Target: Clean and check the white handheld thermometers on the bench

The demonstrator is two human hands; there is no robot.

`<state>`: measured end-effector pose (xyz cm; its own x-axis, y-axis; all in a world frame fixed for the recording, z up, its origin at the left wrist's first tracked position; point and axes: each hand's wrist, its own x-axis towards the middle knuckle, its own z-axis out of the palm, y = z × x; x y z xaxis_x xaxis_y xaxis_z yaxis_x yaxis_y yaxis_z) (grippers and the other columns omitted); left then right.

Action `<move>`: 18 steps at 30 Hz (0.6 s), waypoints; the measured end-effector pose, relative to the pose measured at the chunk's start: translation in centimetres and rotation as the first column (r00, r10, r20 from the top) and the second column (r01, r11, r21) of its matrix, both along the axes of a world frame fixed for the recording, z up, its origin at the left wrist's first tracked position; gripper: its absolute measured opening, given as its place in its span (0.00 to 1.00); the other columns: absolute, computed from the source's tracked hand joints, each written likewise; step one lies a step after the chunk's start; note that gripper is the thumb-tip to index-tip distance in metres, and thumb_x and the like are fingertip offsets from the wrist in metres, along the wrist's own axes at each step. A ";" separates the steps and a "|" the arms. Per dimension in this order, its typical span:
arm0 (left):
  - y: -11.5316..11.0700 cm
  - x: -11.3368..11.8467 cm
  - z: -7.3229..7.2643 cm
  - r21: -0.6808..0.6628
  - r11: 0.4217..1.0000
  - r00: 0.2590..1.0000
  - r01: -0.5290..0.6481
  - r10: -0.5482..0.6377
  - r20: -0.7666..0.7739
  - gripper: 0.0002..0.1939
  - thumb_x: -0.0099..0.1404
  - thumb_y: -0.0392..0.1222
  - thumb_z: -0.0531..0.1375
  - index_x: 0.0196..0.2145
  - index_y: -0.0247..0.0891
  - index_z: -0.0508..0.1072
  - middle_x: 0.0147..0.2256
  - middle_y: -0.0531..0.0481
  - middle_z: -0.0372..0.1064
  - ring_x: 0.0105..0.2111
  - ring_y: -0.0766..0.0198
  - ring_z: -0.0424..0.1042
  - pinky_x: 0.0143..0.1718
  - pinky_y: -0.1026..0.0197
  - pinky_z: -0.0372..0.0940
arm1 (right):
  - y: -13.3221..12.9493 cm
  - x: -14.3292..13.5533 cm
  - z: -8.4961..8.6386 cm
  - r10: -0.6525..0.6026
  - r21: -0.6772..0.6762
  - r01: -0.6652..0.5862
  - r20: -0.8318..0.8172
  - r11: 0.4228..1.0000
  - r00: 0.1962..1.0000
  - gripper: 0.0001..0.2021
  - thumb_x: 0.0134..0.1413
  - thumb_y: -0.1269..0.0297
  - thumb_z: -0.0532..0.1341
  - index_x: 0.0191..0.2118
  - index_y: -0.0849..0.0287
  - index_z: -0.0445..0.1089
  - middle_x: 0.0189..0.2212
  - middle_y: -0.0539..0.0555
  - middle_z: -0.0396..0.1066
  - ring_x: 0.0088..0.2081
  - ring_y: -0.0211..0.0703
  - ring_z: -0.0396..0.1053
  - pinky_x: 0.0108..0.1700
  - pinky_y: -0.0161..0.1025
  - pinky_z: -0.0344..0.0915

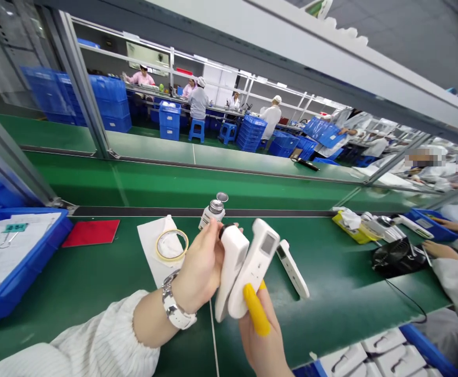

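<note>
**Held Items: Position and Grip**

Black-nosed thermometer (235,254): clamped in left hand (203,262). Display thermometer (252,272): clamped in right hand (263,340). Both above the surface (331,309), midway between side edges. Bottle (212,213): near far edge, lid open.

Just beyond the left fingers (211,236) stands a small white bottle (208,216) with raised metal lid; left of them, a cream tape ring (157,246) on white paper (148,236), then a flat red rectangle (91,233).
</note>
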<state>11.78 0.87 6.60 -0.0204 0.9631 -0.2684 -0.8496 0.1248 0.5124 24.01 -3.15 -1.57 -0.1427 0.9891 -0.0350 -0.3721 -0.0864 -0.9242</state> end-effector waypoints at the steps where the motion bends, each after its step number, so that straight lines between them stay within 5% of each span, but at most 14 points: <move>1: 0.1 0.3 -0.4 -0.006 0.999 0.999 -0.036 0.036 -0.012 0.14 0.65 0.49 0.52 0.36 0.35 0.68 0.39 0.45 0.69 0.40 0.60 0.70 0.46 0.56 0.65 | 0.1 -0.2 -0.2 0.014 0.003 -0.014 0.013 1.000 1.000 0.22 0.49 0.53 0.65 0.50 0.47 0.66 0.49 0.50 0.67 0.53 0.49 0.61 0.53 0.43 0.61; 6: 0.2 1.1 -2.1 0.086 0.992 0.979 -0.097 0.111 -0.171 0.17 0.62 0.55 0.55 0.42 0.40 0.66 0.42 0.47 0.67 0.42 0.60 0.68 0.44 0.57 0.65 | 0.9 0.1 0.6 0.081 -0.077 -0.076 0.058 0.994 0.995 0.23 0.48 0.53 0.66 0.50 0.46 0.66 0.47 0.51 0.68 0.50 0.51 0.63 0.51 0.45 0.63; 10: 0.0 1.1 -2.3 0.060 0.995 0.920 0.079 -0.050 -0.389 0.31 0.58 0.46 0.62 0.56 0.52 0.54 0.43 0.50 0.67 0.41 0.61 0.69 0.41 0.59 0.65 | 1.1 0.8 2.0 0.125 -0.106 -0.120 0.043 0.987 0.991 0.23 0.46 0.55 0.68 0.50 0.46 0.68 0.46 0.52 0.70 0.49 0.51 0.65 0.49 0.45 0.64; 18: 0.0 0.1 -1.5 0.032 0.997 0.955 0.072 -0.060 -0.289 0.20 0.61 0.51 0.58 0.51 0.52 0.63 0.39 0.52 0.69 0.33 0.65 0.69 0.34 0.63 0.66 | -0.1 1.8 3.6 0.241 -0.237 -0.290 -0.213 0.927 0.947 0.16 0.46 0.60 0.69 0.43 0.47 0.74 0.41 0.52 0.74 0.40 0.46 0.71 0.38 0.37 0.69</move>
